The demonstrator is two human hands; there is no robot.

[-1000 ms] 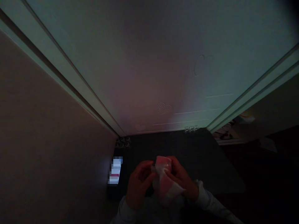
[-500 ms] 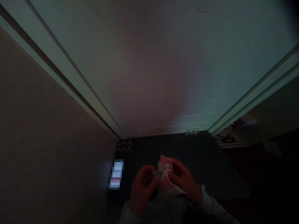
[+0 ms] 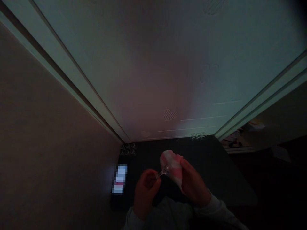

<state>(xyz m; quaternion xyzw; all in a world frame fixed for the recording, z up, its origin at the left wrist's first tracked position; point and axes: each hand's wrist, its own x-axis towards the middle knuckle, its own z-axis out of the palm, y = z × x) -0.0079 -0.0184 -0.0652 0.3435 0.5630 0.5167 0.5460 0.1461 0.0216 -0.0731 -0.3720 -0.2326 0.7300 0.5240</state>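
Observation:
Over the dark table (image 3: pixel 216 179), my left hand (image 3: pixel 146 190) pinches the foot of a small clear stemmed glass (image 3: pixel 164 171) between thumb and fingers. The glass lies tilted, its stem pointing toward my left hand. A pink and white cloth (image 3: pixel 176 164) covers the bowl end, so the rim is hidden. My right hand (image 3: pixel 195 185) is closed on the cloth and presses it against the glass.
Several small clear glass objects (image 3: pixel 128 149) stand at the table's back left corner, and more (image 3: pixel 198 135) at the back right. A lit phone (image 3: pixel 119 179) lies by the left wall. A pale panel (image 3: pixel 153 73) with embossed hearts rises behind; a shelf with items (image 3: pixel 236 139) is at right.
The cloth and my right hand have turned and shifted slightly up and right, baring more of the glass's stem. My left hand stays nearly in place.

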